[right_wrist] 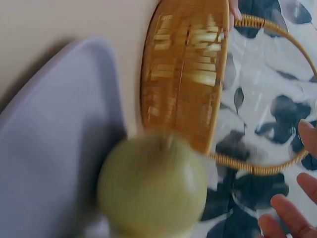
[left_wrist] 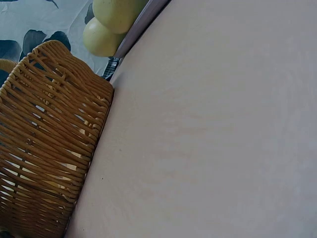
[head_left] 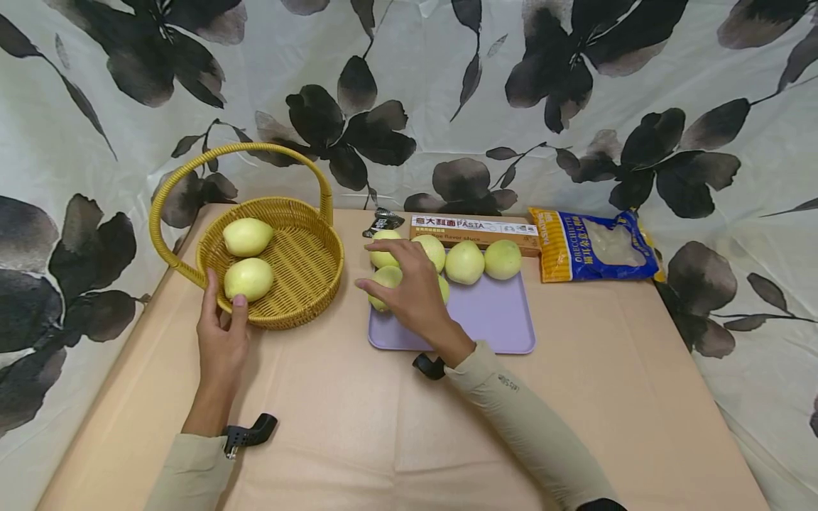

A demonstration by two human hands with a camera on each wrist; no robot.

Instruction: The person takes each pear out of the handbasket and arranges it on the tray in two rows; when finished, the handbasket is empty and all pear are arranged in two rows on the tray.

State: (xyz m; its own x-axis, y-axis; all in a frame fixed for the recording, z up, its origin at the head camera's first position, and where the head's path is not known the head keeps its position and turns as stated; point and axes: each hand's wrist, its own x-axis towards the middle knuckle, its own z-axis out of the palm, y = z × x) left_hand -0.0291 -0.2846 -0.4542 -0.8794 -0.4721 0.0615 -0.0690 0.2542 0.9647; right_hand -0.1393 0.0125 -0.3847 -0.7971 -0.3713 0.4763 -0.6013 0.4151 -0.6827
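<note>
A yellow wicker basket (head_left: 313, 284) with a tall handle stands at the left, two pale yellow-green round fruits (head_left: 248, 279) lying in its left side. My left hand (head_left: 220, 348) holds the basket's near-left rim, thumb over the edge. Over the left part of a lilac tray (head_left: 486, 319), my right hand (head_left: 415, 291) has its thumb and fingers spread apart around a group of similar fruits (head_left: 464, 262), partly covering them. The right wrist view shows one fruit (right_wrist: 153, 188) large and close, the fingers (right_wrist: 290, 213) away from it.
Behind the tray lies a brown and white pasta box (head_left: 473, 227), with a small black packet (head_left: 383, 222) at its left. A blue and yellow orecchiette bag (head_left: 597, 245) is to the right. Floral cloth (head_left: 447, 128) hangs behind the table.
</note>
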